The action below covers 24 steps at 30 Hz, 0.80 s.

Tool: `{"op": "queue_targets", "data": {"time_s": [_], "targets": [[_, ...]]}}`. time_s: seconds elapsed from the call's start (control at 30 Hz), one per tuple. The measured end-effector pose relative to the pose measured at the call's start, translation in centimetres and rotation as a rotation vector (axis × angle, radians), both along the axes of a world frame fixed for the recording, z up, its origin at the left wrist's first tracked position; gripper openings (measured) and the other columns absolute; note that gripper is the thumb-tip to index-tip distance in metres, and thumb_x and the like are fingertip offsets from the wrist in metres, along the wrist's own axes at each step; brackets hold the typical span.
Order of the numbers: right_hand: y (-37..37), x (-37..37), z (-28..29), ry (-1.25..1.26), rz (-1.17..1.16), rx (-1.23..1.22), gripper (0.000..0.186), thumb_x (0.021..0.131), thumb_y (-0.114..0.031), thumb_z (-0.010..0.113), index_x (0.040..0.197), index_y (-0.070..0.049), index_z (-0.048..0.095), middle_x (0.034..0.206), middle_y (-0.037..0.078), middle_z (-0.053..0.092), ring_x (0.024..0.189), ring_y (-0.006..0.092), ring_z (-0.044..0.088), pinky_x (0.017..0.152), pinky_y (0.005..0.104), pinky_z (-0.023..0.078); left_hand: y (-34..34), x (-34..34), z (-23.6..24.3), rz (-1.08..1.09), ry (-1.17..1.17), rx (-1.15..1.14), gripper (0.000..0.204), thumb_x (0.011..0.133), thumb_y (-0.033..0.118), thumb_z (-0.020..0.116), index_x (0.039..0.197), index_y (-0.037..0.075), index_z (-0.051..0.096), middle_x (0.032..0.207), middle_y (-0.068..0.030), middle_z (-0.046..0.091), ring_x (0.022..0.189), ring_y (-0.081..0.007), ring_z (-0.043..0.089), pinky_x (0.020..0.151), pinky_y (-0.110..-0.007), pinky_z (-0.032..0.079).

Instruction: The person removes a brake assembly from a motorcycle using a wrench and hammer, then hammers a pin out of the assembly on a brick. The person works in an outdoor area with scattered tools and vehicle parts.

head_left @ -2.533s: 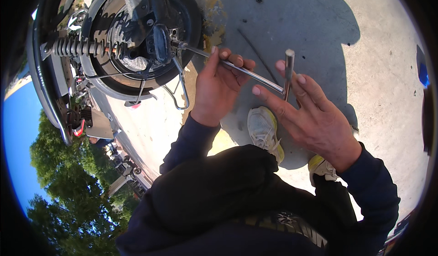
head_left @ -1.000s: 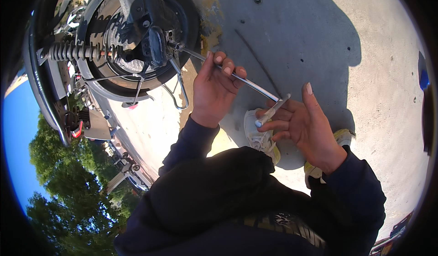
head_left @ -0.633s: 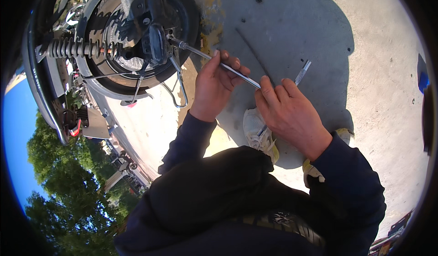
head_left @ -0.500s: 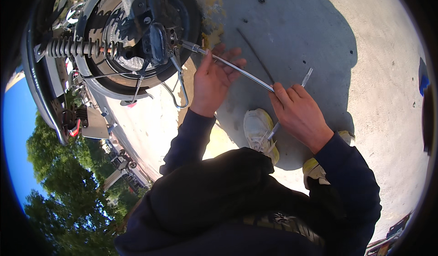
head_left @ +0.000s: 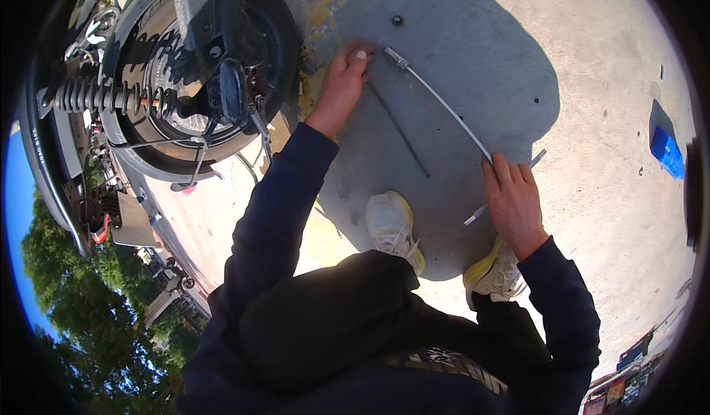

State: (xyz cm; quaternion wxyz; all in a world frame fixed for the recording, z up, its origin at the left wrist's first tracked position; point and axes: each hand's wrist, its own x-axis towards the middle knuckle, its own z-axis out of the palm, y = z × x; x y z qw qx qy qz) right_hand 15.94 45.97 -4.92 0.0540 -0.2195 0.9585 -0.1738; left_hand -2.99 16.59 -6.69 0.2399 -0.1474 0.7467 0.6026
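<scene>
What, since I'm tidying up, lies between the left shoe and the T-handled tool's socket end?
In the head view, a thin dark rod lies on shaded concrete between the shoe and socket end.

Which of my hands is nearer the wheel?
Left. Your left hand is just right of the wheel; your right hand is farther right, gripping the wrench.

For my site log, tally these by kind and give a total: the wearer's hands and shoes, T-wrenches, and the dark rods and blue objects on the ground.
Hands: 2
Shoes: 2
T-wrench: 1
Dark rod: 1
Blue object: 1
Total: 7
</scene>
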Motion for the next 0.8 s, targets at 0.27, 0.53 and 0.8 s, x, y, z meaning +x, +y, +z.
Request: {"op": "queue_targets", "data": {"time_s": [0.27, 0.53, 0.8], "targets": [[2.8, -0.7, -1.5, -0.012, -0.042, 0.217, 0.037, 0.087, -0.003, 0.059, 0.123, 0.005, 0.063, 0.14, 0.022, 0.054, 0.117, 0.0315, 0.06, 0.105, 0.0417, 0.046, -3.0, 8.2, 3.3, -0.253, 0.462, -0.569, 0.034, 0.099, 0.014, 0.06, 0.129, -0.001, 0.057, 0.133, -0.0179, 0.057, 0.125, -0.0307, 0.055, 0.103, -0.039, 0.044], [-14.8, -10.7, 3.3, -0.677, -0.072, -0.832, 0.059, 0.093, -0.028, 0.068, 0.136, 0.007, 0.048, 0.121, 0.028, 0.063, 0.116, 0.0443, 0.06, 0.097, 0.0462, 0.05, -13.4, 14.6, 15.7, -0.406, 1.023, -1.368, 0.037, 0.098, 0.014, 0.064, 0.129, -0.002, 0.053, 0.144, -0.0215, 0.045, 0.135, -0.0378, 0.047, 0.111, -0.048, 0.04], [-35.9, -16.3, 1.8, -1.186, -0.54, -1.901, 0.054, 0.082, -0.015, 0.081, 0.128, 0.002, 0.059, 0.119, 0.021, 0.069, 0.115, 0.0297, 0.066, 0.097, 0.0361, 0.049, -12.5, -2.2, 19.8, -0.647, 1.218, -1.845, 0.027, 0.091, 0.037, 0.072, 0.109, 0.017, 0.072, 0.144, 0.0018, 0.057, 0.137, -0.0235, 0.049, 0.115, -0.062, 0.018]]}}
